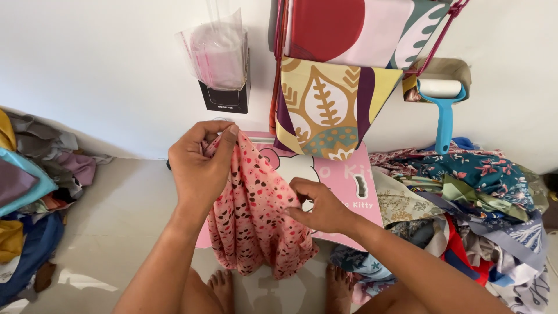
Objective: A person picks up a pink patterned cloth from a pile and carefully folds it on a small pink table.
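Left hand (200, 166) pinches pink spotted cloth (253, 215) at top; right hand (319, 206) pinches its edge lower down, pink board (349, 180) behind.

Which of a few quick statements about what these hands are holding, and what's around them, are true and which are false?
1. Both hands grip the pink spotted cloth. True: the left hand pinches its top edge, and the right hand pinches it lower down.
2. The lint roller has a red handle. False: its handle is blue, and it hangs at the wall on the right.
3. A heap of patterned fabrics lies to the right of the hands. True.
4. The pink board lies on top of the cloth. False: it sits behind and under the cloth.
5. The clear plastic bags lie on the floor. False: they stand in a dark holder on the wall.
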